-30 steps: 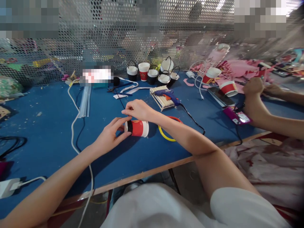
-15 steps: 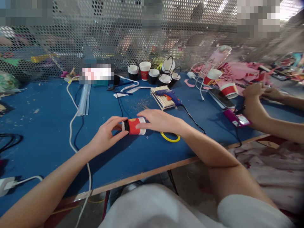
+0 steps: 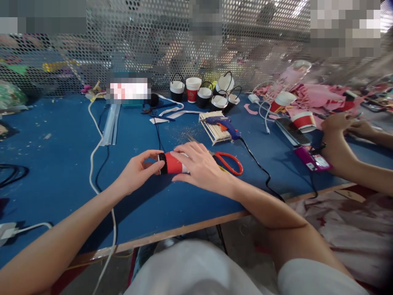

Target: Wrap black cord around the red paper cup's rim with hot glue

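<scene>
While the red cup [image 3: 172, 163] lies on its side on the blue bench [image 3: 61, 164], I've got my left hand [image 3: 138, 172] pinching its dark end and my right hand [image 3: 199, 164] clamped over the other end. Scissors [image 3: 230, 162] sit just beside my right hand.

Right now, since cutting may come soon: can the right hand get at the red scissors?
Probably yes. The scissors lie just beside the right hand, nothing between them. That hand rests on the cup, whose end the left hand pinches, so it must lift off first.
</scene>
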`<state>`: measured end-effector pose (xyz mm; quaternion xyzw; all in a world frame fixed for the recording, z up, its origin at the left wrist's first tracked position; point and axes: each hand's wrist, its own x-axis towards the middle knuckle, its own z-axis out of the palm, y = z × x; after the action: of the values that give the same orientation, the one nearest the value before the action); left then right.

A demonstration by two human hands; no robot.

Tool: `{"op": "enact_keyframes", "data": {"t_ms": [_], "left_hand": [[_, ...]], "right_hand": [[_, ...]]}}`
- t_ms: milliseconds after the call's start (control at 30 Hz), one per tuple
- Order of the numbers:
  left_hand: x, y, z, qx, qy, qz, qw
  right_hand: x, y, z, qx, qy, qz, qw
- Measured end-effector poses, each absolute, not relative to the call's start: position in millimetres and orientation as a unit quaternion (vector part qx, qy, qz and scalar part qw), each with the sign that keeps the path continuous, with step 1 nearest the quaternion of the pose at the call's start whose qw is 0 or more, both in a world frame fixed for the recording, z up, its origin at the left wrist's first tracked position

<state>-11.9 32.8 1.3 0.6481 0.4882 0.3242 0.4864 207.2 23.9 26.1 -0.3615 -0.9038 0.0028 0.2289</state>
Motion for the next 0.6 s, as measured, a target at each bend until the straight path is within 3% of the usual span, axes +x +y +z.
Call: {"op": "enact_keyframes", "data": {"t_ms": [267, 500, 600], "left_hand": [[-7.9, 31.8, -2.0, 0.584, 0.481, 0.332, 0.563], [-12.8, 34.7, -1.5, 0.596, 0.509, 0.361, 0.504], [-14.5, 35.1, -2.7, 0.616, 0.51, 0.361, 0.479]], "right_hand": [[201.7, 21.8, 6.3, -0.306, -0.887, -0.008, 0.345], [216.0, 13.1, 27.2, -0.308, -0.79, 0.38, 0.37], [225.7, 18.5, 31.4, -0.328, -0.717, 0.435, 0.435]]}}
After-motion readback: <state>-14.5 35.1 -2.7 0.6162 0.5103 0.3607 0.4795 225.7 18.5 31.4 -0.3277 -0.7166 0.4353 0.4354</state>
